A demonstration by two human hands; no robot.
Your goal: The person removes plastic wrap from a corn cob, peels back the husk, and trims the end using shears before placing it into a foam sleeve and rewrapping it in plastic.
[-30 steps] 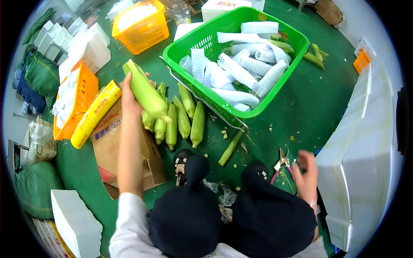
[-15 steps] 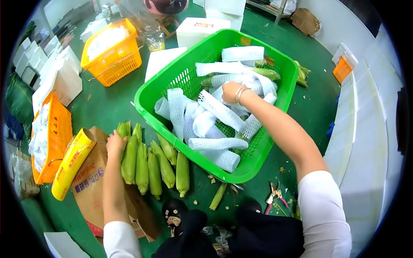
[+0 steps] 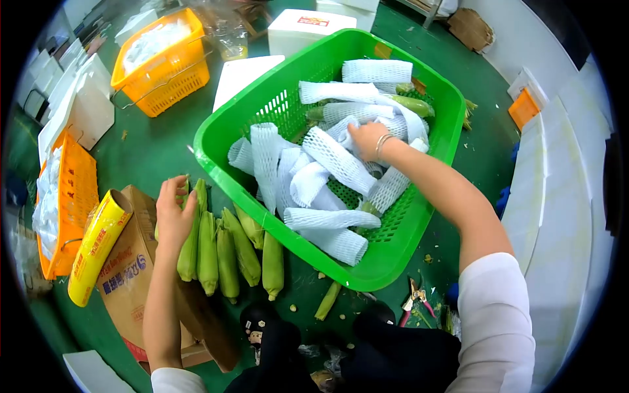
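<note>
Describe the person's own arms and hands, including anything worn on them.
The left hand and right hand are ungloved. The left sleeve and right sleeve are plain white, leaving the forearms uncovered. A thin, silvery bangle-like band circles the right wrist.

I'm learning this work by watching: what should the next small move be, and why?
Probably, the right hand should lift out one of the foam nets: it reaches in among them in the green basket, while the left hand looks open near ears of corn that have no nets on.
</note>
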